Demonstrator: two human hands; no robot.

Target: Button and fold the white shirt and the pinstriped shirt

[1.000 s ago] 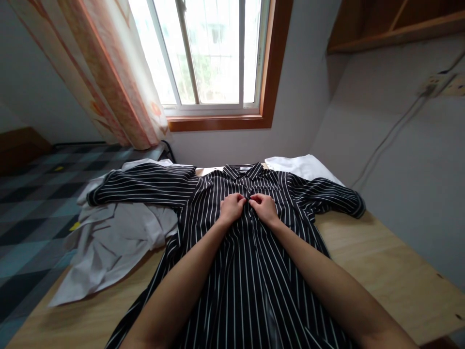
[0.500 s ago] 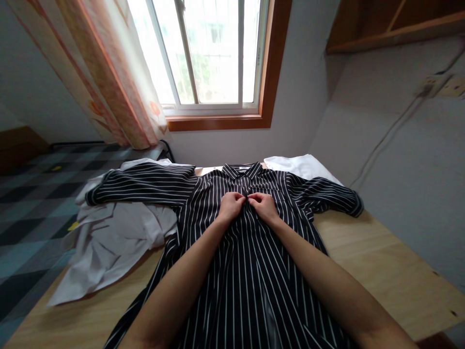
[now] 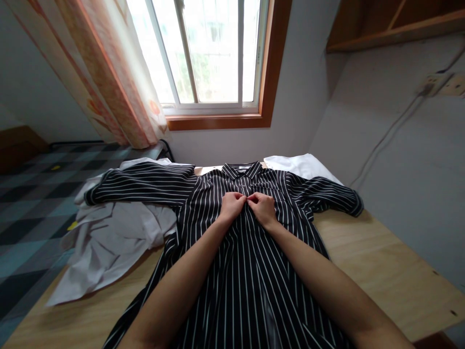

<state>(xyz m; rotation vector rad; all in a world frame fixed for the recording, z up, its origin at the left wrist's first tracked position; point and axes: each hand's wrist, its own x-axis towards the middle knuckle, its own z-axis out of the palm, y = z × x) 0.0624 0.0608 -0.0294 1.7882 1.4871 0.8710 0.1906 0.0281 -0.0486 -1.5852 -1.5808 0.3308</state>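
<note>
A black shirt with white stripes [image 3: 240,271] lies face up on the wooden table [image 3: 381,271], collar towards the window and both sleeves spread out. My left hand [image 3: 231,205] and my right hand [image 3: 262,207] meet at the front placket just below the collar. Each pinches the fabric there with curled fingers, thumbs nearly touching. What lies between the fingertips is too small to make out.
A crumpled white garment [image 3: 109,242] lies under the left sleeve at the table's left edge. Another white cloth [image 3: 301,166] lies at the far right beyond the shoulder. A window and curtain [image 3: 112,82] stand behind; a cable [image 3: 385,138] runs down the right wall.
Both hands stay pinched at the placket, with only small finger movement. The view has shifted slightly.
</note>
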